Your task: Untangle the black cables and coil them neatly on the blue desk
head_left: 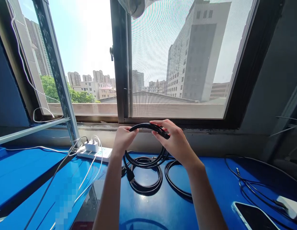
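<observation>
A coiled black cable (146, 165) is held up in a loop above the blue table. My left hand (124, 137) is closed around the coil's upper left side. On its upper right side, my right hand (172, 135) grips the strands between thumb and fingers. One cable end with a rectangular metal-tipped plug (130, 175) hangs at the coil's lower left. Behind and below it, a second black cable coil (148, 190) lies on the table. Another black coil (176, 188) rests to the right, partly hidden by my right forearm.
A white power strip (106, 154) with a white adapter (91, 146) stands at the left by a metal shelf post (58, 67). On the right lie a phone (255, 217), a white block (291, 206) and loose dark cables (251, 185). A window (179, 64) is ahead.
</observation>
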{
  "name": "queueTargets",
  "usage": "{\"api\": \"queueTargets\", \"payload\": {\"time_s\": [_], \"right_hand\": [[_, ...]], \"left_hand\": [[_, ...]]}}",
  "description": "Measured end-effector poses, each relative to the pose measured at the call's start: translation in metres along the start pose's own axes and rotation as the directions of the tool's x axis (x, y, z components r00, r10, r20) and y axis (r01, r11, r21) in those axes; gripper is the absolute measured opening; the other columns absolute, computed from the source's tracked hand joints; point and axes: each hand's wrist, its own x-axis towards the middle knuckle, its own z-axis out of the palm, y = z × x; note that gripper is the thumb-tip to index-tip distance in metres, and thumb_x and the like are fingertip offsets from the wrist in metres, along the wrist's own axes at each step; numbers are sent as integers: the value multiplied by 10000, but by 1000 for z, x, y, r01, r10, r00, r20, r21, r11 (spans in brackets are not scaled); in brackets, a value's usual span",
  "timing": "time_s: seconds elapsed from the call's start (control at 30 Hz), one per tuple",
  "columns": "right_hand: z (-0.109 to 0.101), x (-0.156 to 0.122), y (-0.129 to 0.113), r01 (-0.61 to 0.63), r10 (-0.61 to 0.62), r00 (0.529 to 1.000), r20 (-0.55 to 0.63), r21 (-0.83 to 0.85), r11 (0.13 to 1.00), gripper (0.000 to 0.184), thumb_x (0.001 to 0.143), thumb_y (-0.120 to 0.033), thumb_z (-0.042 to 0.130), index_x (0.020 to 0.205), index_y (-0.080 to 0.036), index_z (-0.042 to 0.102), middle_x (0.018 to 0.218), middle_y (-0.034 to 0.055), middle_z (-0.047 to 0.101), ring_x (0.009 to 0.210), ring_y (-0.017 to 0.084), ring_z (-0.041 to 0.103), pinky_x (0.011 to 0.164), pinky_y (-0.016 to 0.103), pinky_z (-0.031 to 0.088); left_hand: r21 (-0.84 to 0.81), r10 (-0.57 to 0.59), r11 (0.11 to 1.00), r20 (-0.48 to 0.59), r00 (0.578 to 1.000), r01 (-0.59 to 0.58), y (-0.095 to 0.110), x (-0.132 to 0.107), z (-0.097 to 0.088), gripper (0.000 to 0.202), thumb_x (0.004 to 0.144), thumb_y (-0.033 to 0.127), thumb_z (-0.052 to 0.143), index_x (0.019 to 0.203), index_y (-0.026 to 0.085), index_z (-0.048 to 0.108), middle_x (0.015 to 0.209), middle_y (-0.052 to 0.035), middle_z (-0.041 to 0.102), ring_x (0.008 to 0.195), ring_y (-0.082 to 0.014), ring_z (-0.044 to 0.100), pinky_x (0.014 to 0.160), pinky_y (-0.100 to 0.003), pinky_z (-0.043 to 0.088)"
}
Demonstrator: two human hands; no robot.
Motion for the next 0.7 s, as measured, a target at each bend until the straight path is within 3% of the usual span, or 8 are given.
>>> {"api": "queueTargets", "payload": {"time_s": [0.13,0.27,0.4,0.53,0.7], "right_hand": [[6,2,2,22,-26,999,-19,-219,975,371,871,-148,515,1182,-311,633,952,5,668,732,141,634,557,228,410],[9,3,9,-16,-17,995,-103,-317,948,380,870,-134,525,1175,-328,642,938,-1,685,747,150,644,523,220,386],[10,5,14,-33,-61,961,-271,-327,945,334,875,-145,531,1143,-290,669,918,21,678,698,140,634,491,214,385],[8,5,13,74,-172,907,-385,-258,963,312,906,-195,491,1163,-251,658,929,40,661,661,119,614,465,200,404],[9,5,16,164,-198,907,-372,-121,979,315,913,-234,476,1187,-219,629,971,49,649,670,117,620,530,213,478]], "left_hand": [[-30,-33,999,80,996,36,0,1,1,314,661,280,566,432,199,367,363,80,298,359,-55,267,402,-206,216],[-20,-13,1000,226,974,18,-8,2,-3,215,678,340,632,545,199,540,509,-7,569,550,-148,553,545,-233,420],[5,-59,998,315,947,60,-20,4,-6,181,681,402,675,699,224,652,784,-59,698,727,-222,649,646,-281,494],[-50,-120,987,416,901,155,-21,7,-2,246,804,426,565,742,204,654,821,-78,718,705,-212,682,691,-293,522],[-100,-169,974,281,945,204,-11,6,7,259,901,318,471,720,171,584,569,-36,661,543,-162,656,613,-256,533]]}}
